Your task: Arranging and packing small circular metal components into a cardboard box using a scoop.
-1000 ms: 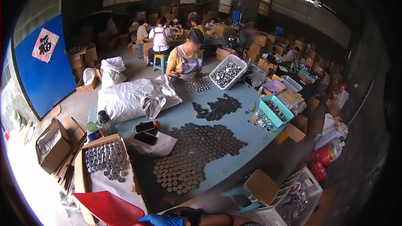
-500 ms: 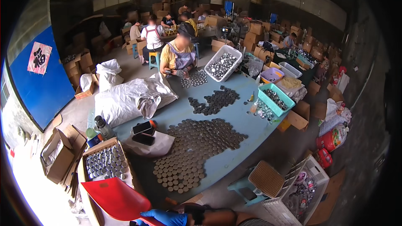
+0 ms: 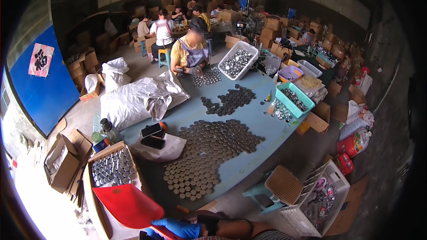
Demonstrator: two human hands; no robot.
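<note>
My right hand (image 3: pixel 178 228) is in a blue glove, with a dark band round the wrist. Its fingers are closed on the edge of a red plastic chair (image 3: pixel 129 206), whose broad curved back shows at the lower left. Under that grip is another scrap of blue, perhaps my left glove; its fingers are hidden. Beyond the chair stands a cardboard tray (image 3: pixel 91 195) with rows of small silver-topped caps (image 3: pixel 113 169). On the blue-grey table (image 3: pixel 242 169) to the right, many brownish round discs (image 3: pixel 209 151) lie flat, one against another. A darker patch of discs (image 3: pixel 229 100) lies farther back.
Phones (image 3: pixel 152 135) rest on a white sack at the table's left. Across it, a person (image 3: pixel 191 58) handles small parts beside a white bin (image 3: pixel 238 60). A turquoise basket (image 3: pixel 293 100) sits at the right edge. A stool (image 3: pixel 282 184) and crate (image 3: pixel 316 200) stand lower right.
The red chair has shifted slightly right and up, with my right hand still on its edge. The person across the table has brought both hands together over the small parts.
</note>
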